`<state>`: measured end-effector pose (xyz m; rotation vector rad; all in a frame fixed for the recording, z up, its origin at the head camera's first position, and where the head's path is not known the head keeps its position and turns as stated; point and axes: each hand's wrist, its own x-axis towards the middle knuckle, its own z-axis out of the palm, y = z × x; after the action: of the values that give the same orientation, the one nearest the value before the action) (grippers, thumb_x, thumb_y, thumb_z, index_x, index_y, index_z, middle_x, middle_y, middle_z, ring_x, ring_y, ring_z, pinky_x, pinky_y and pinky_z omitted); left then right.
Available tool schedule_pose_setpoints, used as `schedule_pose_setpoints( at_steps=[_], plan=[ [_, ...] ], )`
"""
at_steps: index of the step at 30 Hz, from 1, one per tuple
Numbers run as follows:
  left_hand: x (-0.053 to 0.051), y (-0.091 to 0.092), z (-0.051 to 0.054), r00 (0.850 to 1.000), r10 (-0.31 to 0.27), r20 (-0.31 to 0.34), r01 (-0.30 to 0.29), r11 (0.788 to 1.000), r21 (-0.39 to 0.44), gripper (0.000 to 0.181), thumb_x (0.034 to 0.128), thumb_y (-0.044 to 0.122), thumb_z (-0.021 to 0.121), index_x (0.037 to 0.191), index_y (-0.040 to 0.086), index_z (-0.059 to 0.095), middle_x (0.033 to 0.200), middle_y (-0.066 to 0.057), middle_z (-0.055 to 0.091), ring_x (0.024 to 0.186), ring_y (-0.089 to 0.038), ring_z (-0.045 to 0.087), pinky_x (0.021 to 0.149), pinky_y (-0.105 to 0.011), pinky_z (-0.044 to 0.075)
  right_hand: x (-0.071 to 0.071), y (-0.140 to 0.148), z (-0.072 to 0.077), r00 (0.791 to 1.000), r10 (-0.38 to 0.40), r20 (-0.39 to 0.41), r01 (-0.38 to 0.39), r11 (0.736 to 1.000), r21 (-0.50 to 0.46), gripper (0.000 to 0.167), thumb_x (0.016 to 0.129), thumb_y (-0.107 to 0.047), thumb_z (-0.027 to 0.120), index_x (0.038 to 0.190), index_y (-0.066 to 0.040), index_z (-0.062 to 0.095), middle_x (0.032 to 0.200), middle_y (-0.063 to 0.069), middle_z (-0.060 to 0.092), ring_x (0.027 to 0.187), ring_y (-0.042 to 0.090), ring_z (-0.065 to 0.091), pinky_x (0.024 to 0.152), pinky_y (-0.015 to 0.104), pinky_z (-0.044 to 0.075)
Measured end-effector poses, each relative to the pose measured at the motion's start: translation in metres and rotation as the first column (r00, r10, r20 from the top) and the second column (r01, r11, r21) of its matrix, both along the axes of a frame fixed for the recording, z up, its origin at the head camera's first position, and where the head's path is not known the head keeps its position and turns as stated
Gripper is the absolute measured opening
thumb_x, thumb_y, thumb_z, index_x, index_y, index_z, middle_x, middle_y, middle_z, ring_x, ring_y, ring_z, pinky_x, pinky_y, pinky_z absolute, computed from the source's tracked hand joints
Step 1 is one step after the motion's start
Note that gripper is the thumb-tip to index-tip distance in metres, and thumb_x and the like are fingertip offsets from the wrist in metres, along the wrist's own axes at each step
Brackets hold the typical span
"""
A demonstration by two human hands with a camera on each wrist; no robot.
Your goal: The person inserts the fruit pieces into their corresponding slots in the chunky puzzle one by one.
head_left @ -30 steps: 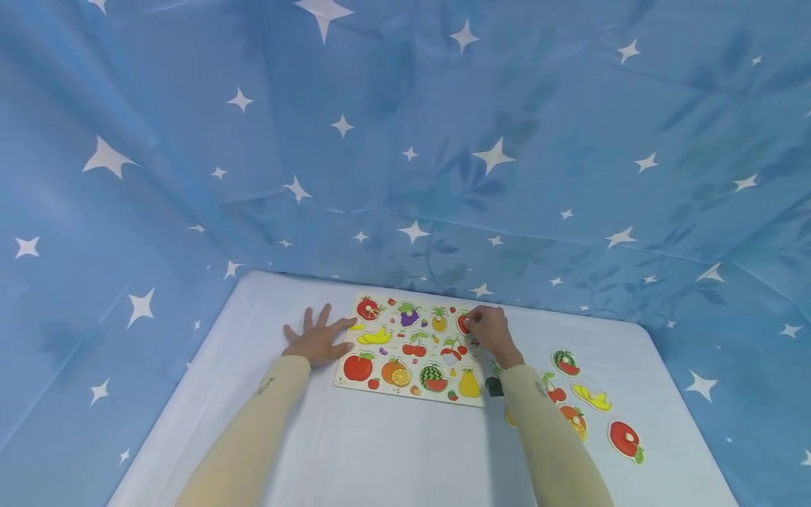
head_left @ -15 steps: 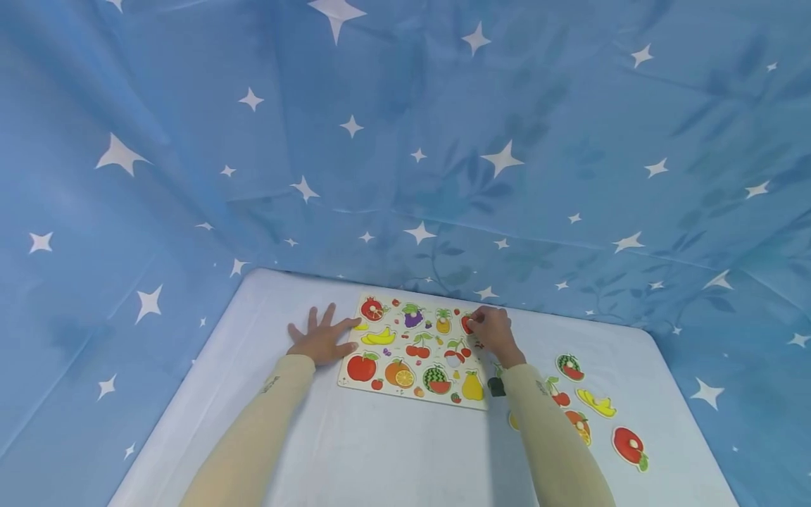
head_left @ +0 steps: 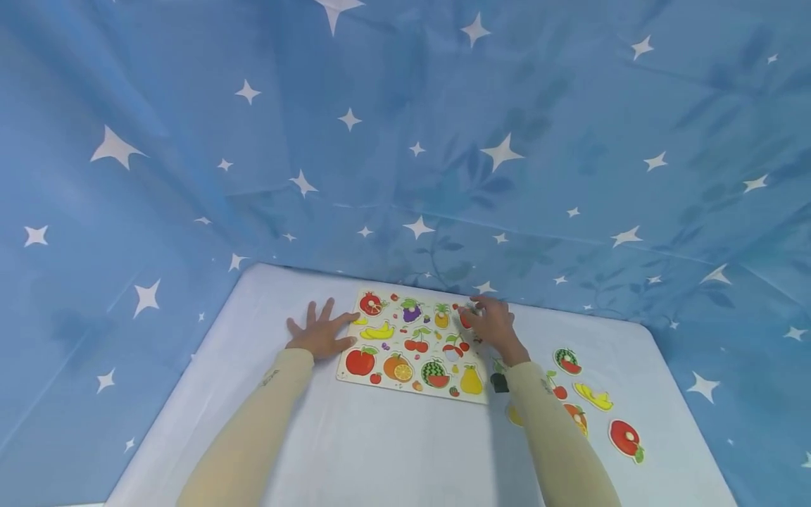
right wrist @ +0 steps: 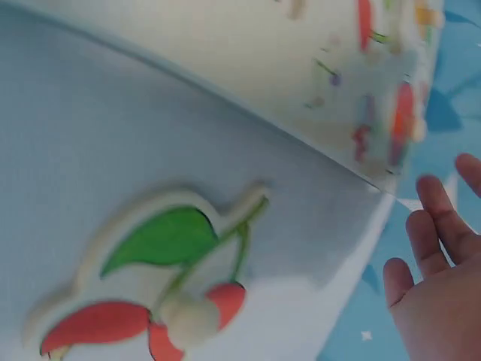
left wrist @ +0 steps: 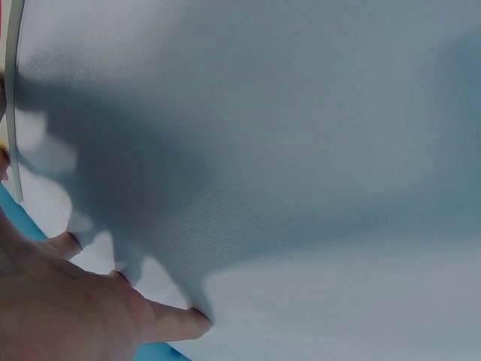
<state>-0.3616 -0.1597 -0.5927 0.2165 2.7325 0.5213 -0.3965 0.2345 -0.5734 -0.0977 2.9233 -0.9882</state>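
While the left hand [head_left: 319, 336] lies with its fingers spread wide, its forefinger and thumb rest on the left edge of the fruit board [head_left: 398, 342] and the other fingers on the desk [head_left: 405, 451]; it grips nothing and has kept its place over the last second. Along the board's far row, the pomegranate piece [head_left: 369, 304], the grape piece [head_left: 410, 313] and the pineapple piece [head_left: 441, 318] show pale knobs and appear to be seated.

Next, at the far right corner of the board, lies the strawberry piece [head_left: 464, 322], partly hidden. Here is the change: the right hand [head_left: 495, 325], which was pinching at that corner, has parted its forefinger from its thumb. They stand loosely apart over the strawberry piece with nothing seen between them; whether a fingertip touches it cannot be told. The piece has probably been let go, which would complete the far row, though its fit is too small to judge.

Just beside the board, in the right wrist view, a red piece with a green leaf [right wrist: 158, 241] lies on the desk. Farther right are a partly covered yellow piece [head_left: 514, 415], the cherry piece [head_left: 557, 389], the watermelon piece [head_left: 567, 362], the orange piece [head_left: 575, 417], the banana piece [head_left: 593, 397] and the apple piece [head_left: 622, 434]. With these off the board, the work looks only partly done.
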Motion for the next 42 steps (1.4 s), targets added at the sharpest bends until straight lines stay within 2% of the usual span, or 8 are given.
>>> schedule_pose_setpoints(
  at_steps=[4, 7, 9, 17, 22, 29, 36, 42],
  plan=[
    [0.0, -0.001, 0.0, 1.0, -0.008, 0.001, 0.008, 1.0, 0.002, 0.066, 0.1037, 0.049, 0.066, 0.165, 0.035, 0.044, 0.178, -0.022, 0.004, 0.157, -0.058, -0.004, 0.108, -0.091, 0.002, 0.008, 0.012, 0.012, 1.0, 0.024, -0.016, -0.025, 0.998, -0.065, 0.075, 0.107, -0.048, 0.062, 0.165, -0.006, 0.039, 0.167, 0.024, 0.037, 0.155, 0.048, 0.026, 0.117, 0.08, 0.013],
    [0.0, -0.002, 0.001, 1.0, -0.015, 0.005, 0.015, 1.0, 0.009, 0.066, 0.1039, 0.048, 0.065, 0.165, 0.034, 0.043, 0.177, -0.023, 0.004, 0.157, -0.059, -0.005, 0.107, -0.091, 0.002, 0.016, 0.023, 0.023, 0.999, 0.047, -0.024, -0.049, 0.994, -0.102, 0.081, 0.108, -0.049, 0.061, 0.17, -0.008, 0.028, 0.175, 0.022, 0.022, 0.16, 0.047, 0.016, 0.12, 0.078, 0.012],
    [0.0, -0.002, 0.001, 1.0, -0.023, 0.011, 0.023, 1.0, 0.013, 0.066, 0.1043, 0.048, 0.064, 0.165, 0.033, 0.043, 0.177, -0.023, 0.003, 0.157, -0.059, -0.006, 0.107, -0.092, 0.001, 0.021, 0.033, 0.029, 0.998, 0.053, -0.032, -0.057, 0.99, -0.132, 0.082, 0.108, -0.047, 0.062, 0.17, -0.008, 0.025, 0.176, 0.02, 0.019, 0.161, 0.046, 0.014, 0.121, 0.075, 0.014],
    [-0.001, -0.002, 0.002, 0.999, -0.047, 0.016, 0.046, 0.998, 0.034, 0.067, 0.1043, 0.05, 0.063, 0.165, 0.031, 0.043, 0.176, -0.026, 0.002, 0.155, -0.062, -0.007, 0.105, -0.093, -0.001, 0.047, 0.085, 0.038, 0.999, -0.003, -0.034, -0.001, 0.993, -0.117, 0.081, 0.109, -0.044, 0.063, 0.17, -0.007, 0.025, 0.176, 0.022, 0.019, 0.161, 0.046, 0.015, 0.122, 0.071, 0.02],
    [0.0, -0.002, 0.002, 0.998, -0.054, 0.012, 0.054, 0.998, 0.031, 0.067, 0.1045, 0.049, 0.062, 0.165, 0.029, 0.043, 0.176, -0.028, 0.002, 0.155, -0.063, -0.007, 0.104, -0.093, 0.0, 0.069, 0.121, 0.046, 0.997, -0.078, 0.028, 0.08, 0.994, -0.077, 0.085, 0.109, -0.049, 0.06, 0.171, -0.006, 0.02, 0.175, 0.026, 0.016, 0.16, 0.05, 0.013, 0.121, 0.074, 0.018],
    [0.001, -0.002, 0.004, 0.998, -0.057, 0.021, 0.057, 0.998, 0.028, 0.069, 0.1038, 0.05, 0.063, 0.165, 0.027, 0.042, 0.175, -0.029, 0.002, 0.154, -0.064, -0.007, 0.104, -0.093, -0.001, 0.098, 0.162, 0.051, 0.979, -0.184, 0.092, 0.187, 0.982, -0.022, 0.093, 0.108, -0.057, 0.057, 0.171, -0.005, 0.014, 0.174, 0.03, 0.011, 0.158, 0.055, 0.01, 0.118, 0.078, 0.018],
    [0.002, -0.003, 0.006, 0.998, -0.055, 0.038, 0.054, 0.998, 0.021, 0.07, 0.1036, 0.049, 0.063, 0.166, 0.026, 0.041, 0.175, -0.029, 0.001, 0.154, -0.064, -0.008, 0.105, -0.093, -0.001, 0.119, 0.185, 0.051, 0.961, -0.245, 0.127, 0.245, 0.969, 0.014, 0.092, 0.108, -0.06, 0.054, 0.17, -0.003, 0.016, 0.172, 0.035, 0.012, 0.155, 0.06, 0.012, 0.114, 0.081, 0.022],
    [0.004, -0.002, 0.011, 0.997, -0.057, 0.047, 0.055, 0.998, 0.032, 0.07, 0.1041, 0.049, 0.062, 0.166, 0.025, 0.04, 0.175, -0.029, -0.001, 0.154, -0.063, -0.009, 0.105, -0.092, -0.002, 0.135, 0.198, 0.037, 0.948, -0.267, 0.173, 0.266, 0.963, 0.029, 0.083, 0.109, -0.053, 0.057, 0.166, 0.001, 0.029, 0.167, 0.037, 0.023, 0.152, 0.06, 0.02, 0.114, 0.078, 0.027]
  ],
)
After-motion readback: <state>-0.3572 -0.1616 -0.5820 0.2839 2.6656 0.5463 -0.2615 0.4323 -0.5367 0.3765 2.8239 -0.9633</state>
